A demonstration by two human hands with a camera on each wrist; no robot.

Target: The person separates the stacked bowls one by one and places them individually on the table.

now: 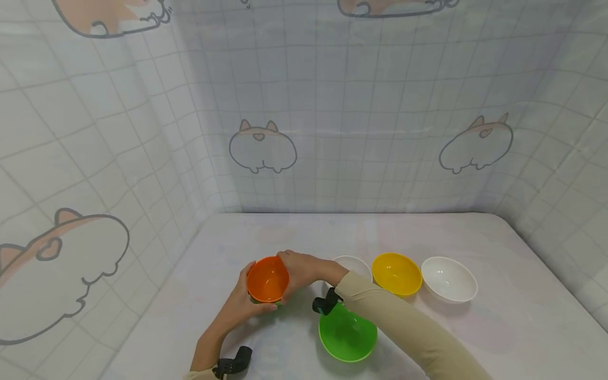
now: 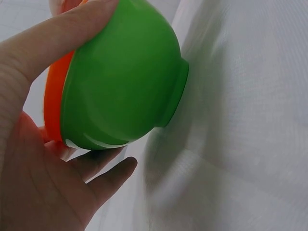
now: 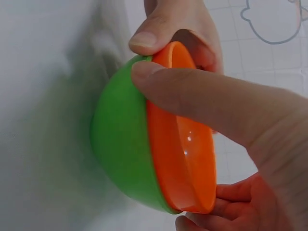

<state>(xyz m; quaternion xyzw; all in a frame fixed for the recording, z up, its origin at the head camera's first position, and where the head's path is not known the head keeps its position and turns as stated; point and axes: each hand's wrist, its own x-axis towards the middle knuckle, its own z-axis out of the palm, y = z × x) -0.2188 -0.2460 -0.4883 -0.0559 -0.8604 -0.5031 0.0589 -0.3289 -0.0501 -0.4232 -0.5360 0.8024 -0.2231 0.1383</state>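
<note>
An orange bowl [image 1: 268, 279] sits nested inside a green bowl [image 2: 125, 77], its rim standing above the green one. My left hand [image 1: 243, 302] grips the pair from the left and near side, thumb across the green wall. From the right, my right hand [image 1: 301, 270] holds the same two bowls, its thumb at the green rim in the right wrist view. The foot of the green bowl is close over the white table, its shadow beside it. In the head view the orange bowl hides most of the green one.
Another green bowl [image 1: 348, 335] stands near the front, below my right forearm. To the right are a white bowl [image 1: 353, 264] partly hidden by that arm, a yellow bowl [image 1: 396, 274] and a second white bowl [image 1: 449, 279]. Patterned curtains [image 1: 361, 116] surround the table [image 1: 199, 295].
</note>
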